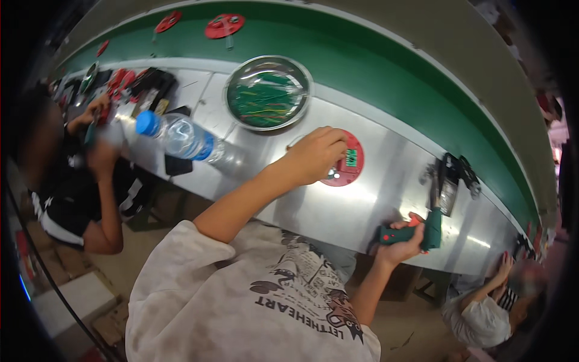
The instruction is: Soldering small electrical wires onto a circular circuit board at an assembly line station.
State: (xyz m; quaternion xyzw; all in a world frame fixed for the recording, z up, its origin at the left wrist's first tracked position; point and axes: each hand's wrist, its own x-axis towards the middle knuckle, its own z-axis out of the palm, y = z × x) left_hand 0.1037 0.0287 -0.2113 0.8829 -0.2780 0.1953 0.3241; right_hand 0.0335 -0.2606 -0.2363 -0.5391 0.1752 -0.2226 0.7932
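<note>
A red round plate (351,171) with a small green circuit board on it lies on the metal table. My left hand (318,155) is over the plate's left part, fingers curled and closed; their tips are hidden, so what they pinch cannot be made out. At the table's near edge, my right hand (410,241) is wrapped round the grip of a dark green cordless screwdriver (432,230) with red parts. Its narrow front end points away from me, apart from the plate.
A steel bowl (228,101) of green wires stands beyond my left hand. Left of it lies a clear bottle (187,137) with a blue cap. Black tools (451,184) lie at the right. Co-workers sit on both sides; red discs (224,26) are on the green back panel.
</note>
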